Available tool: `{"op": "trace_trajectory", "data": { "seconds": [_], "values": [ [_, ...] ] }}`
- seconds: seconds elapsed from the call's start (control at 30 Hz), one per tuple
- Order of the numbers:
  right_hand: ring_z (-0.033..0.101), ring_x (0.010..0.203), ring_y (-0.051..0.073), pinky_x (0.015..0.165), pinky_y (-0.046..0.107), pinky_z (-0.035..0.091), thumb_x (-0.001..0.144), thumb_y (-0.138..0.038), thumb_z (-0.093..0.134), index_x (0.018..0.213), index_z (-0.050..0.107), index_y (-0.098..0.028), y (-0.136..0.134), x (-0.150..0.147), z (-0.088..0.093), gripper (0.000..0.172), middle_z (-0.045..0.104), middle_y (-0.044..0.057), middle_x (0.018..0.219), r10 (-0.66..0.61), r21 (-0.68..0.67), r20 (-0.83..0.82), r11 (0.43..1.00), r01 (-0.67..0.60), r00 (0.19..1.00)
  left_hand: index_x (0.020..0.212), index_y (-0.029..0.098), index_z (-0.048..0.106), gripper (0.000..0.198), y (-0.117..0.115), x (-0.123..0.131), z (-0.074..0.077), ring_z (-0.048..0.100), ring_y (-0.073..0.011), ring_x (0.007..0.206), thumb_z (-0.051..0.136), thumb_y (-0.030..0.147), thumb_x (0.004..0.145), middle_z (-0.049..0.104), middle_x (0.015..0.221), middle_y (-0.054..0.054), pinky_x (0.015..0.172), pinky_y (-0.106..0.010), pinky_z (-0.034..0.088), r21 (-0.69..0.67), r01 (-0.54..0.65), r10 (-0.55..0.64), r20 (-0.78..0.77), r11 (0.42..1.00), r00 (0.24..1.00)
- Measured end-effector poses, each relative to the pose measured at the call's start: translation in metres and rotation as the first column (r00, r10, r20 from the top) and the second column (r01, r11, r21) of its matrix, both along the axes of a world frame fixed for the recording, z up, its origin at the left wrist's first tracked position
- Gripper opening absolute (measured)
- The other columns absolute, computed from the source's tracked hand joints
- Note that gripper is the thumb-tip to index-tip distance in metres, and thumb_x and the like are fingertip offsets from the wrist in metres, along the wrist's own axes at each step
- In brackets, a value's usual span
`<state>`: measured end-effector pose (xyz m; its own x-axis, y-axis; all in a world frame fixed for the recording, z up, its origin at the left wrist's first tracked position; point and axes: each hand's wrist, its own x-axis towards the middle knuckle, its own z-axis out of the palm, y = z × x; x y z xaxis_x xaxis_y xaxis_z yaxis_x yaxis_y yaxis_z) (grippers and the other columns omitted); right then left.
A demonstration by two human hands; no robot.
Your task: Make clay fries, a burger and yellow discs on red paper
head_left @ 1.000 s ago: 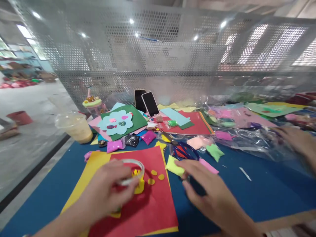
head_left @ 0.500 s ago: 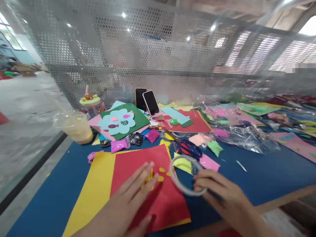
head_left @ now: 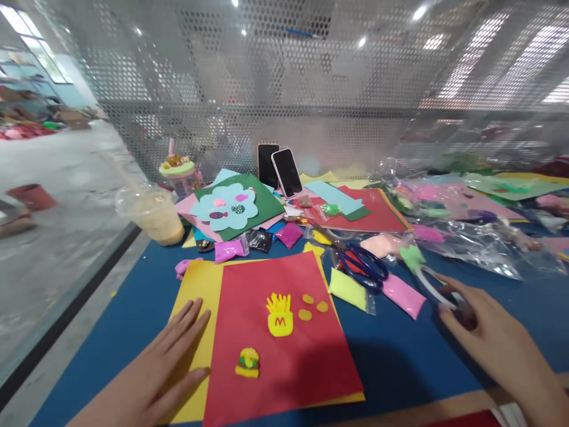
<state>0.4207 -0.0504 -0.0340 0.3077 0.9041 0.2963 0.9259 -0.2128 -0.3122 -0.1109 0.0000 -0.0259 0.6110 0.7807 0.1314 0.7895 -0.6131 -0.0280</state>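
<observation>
My left hand lies flat with its fingers spread, on the yellow paper beside the red sheet. On that red sheet are yellow clay fries with a red M, a small clay burger and three flat yellow-brown ovals. At the right, my right hand is closed on a thin whitish ring that looks like a roll of tape. The ring is held tilted above the blue table, by a light green clay packet; my fingers hide part of it.
Dark blue-handled scissors lie past the red sheet among clay packets. A plastic cup of drink stands at the left edge. Two phones lean near a perforated metal screen. A blue cloud cutout rests on green paper.
My left hand has slid left off the clay fries, uncovering them and the burger. My right hand has carried the roll of tape rightward, away from the red sheet. The view has shifted slightly.
</observation>
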Motion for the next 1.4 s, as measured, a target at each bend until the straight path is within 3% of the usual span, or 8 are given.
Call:
{"op": "trace_trajectory", "data": {
  "seconds": [0.17, 0.27, 0.4, 0.47, 0.67, 0.87, 1.03, 1.4],
  "values": [
    [0.061, 0.062, 0.022, 0.057, 0.037, 0.049, 0.086, -0.044, 0.043, 0.121, 0.054, -0.024, 0.005, -0.045, 0.040, 0.042, 0.062, 0.011, 0.106, 0.021, 0.038, 0.063, 0.999, -0.024, 0.998, 0.145, 0.030, 0.033, 0.054, 0.008, 0.034, 0.025, 0.048, -0.0259, 0.129, 0.047, 0.037, 0.094, 0.044, 0.146, -0.002, 0.095, -0.037, 0.054, 0.069, 0.121, -0.123, 0.022, 0.990, 0.992],
    [0.064, 0.074, 0.019, 0.057, 0.030, 0.049, 0.090, -0.041, 0.045, 0.110, 0.059, -0.029, 0.010, -0.079, 0.056, 0.028, 0.064, 0.004, 0.108, 0.230, 0.069, 0.048, 0.970, -0.232, 0.972, 0.133, 0.031, 0.051, 0.039, 0.022, 0.064, 0.046, 0.053, -0.0225, 0.123, 0.040, 0.026, 0.096, 0.058, 0.133, -0.001, 0.097, -0.036, 0.051, 0.057, 0.232, -0.237, 0.117, 0.971, 0.964],
    [0.064, 0.091, 0.016, 0.073, 0.026, 0.048, 0.092, -0.020, 0.045, 0.107, 0.059, -0.028, 0.024, -0.122, 0.062, 0.023, 0.067, 0.000, 0.102, 0.595, 0.068, -0.017, 0.802, -0.593, 0.803, 0.107, 0.021, 0.066, 0.028, 0.051, 0.100, 0.062, 0.064, -0.0198, 0.094, 0.041, 0.016, 0.095, 0.069, 0.105, -0.006, 0.082, -0.033, 0.052, 0.023, 0.384, -0.384, 0.116, 0.923, 0.916],
    [0.063, 0.092, 0.014, 0.078, 0.025, 0.047, 0.091, -0.015, 0.044, 0.105, 0.061, -0.026, 0.034, -0.137, 0.061, 0.024, 0.067, 0.000, 0.101, 0.666, 0.066, -0.074, 0.746, -0.662, 0.743, 0.100, 0.019, 0.068, 0.025, 0.068, 0.113, 0.063, 0.065, -0.0192, 0.091, 0.043, 0.017, 0.095, 0.070, 0.103, -0.006, 0.079, -0.031, 0.051, -0.023, 0.490, -0.485, 0.099, 0.872, 0.869],
    [0.063, 0.081, 0.012, 0.072, 0.024, 0.046, 0.087, -0.012, 0.048, 0.093, 0.064, -0.024, 0.061, -0.153, 0.045, 0.021, 0.069, -0.002, 0.089, 0.653, 0.066, -0.246, 0.749, -0.660, 0.716, 0.097, 0.019, 0.068, 0.018, 0.101, 0.132, 0.058, 0.064, -0.0199, 0.096, 0.053, 0.013, 0.090, 0.070, 0.104, -0.005, 0.081, -0.030, 0.048, -0.146, 0.639, -0.633, 0.087, 0.756, 0.769],
    [0.062, 0.077, 0.011, 0.068, 0.022, 0.044, 0.087, -0.011, 0.050, 0.090, 0.065, -0.024, 0.066, -0.149, 0.031, 0.020, 0.069, -0.003, 0.084, 0.656, 0.097, -0.297, 0.744, -0.661, 0.694, 0.096, 0.019, 0.068, 0.017, 0.107, 0.136, 0.059, 0.063, -0.0194, 0.093, 0.052, 0.014, 0.091, 0.070, 0.101, -0.006, 0.078, -0.028, 0.046, -0.201, 0.673, -0.675, 0.068, 0.712, 0.734],
    [0.060, 0.076, 0.010, 0.069, 0.022, 0.043, 0.090, -0.012, 0.047, 0.095, 0.063, -0.022, 0.065, -0.149, 0.028, 0.020, 0.068, -0.002, 0.085, 0.727, 0.142, -0.242, 0.682, -0.718, 0.643, 0.093, 0.019, 0.067, 0.016, 0.112, 0.140, 0.058, 0.063, -0.0179, 0.088, 0.051, 0.015, 0.091, 0.069, 0.098, -0.006, 0.075, -0.027, 0.045, -0.220, 0.699, -0.705, 0.061, 0.681, 0.706],
    [0.061, 0.078, 0.015, 0.070, 0.026, 0.046, 0.090, -0.014, 0.045, 0.098, 0.065, -0.023, 0.063, -0.154, 0.028, 0.023, 0.068, 0.002, 0.088, 0.691, -0.008, -0.301, 0.687, -0.727, 0.657, 0.094, 0.019, 0.066, 0.020, 0.114, 0.138, 0.060, 0.063, -0.0193, 0.095, 0.046, 0.017, 0.094, 0.068, 0.104, -0.007, 0.084, -0.031, 0.045, -0.204, 0.741, -0.753, 0.027, 0.640, 0.658]
  ]
}}
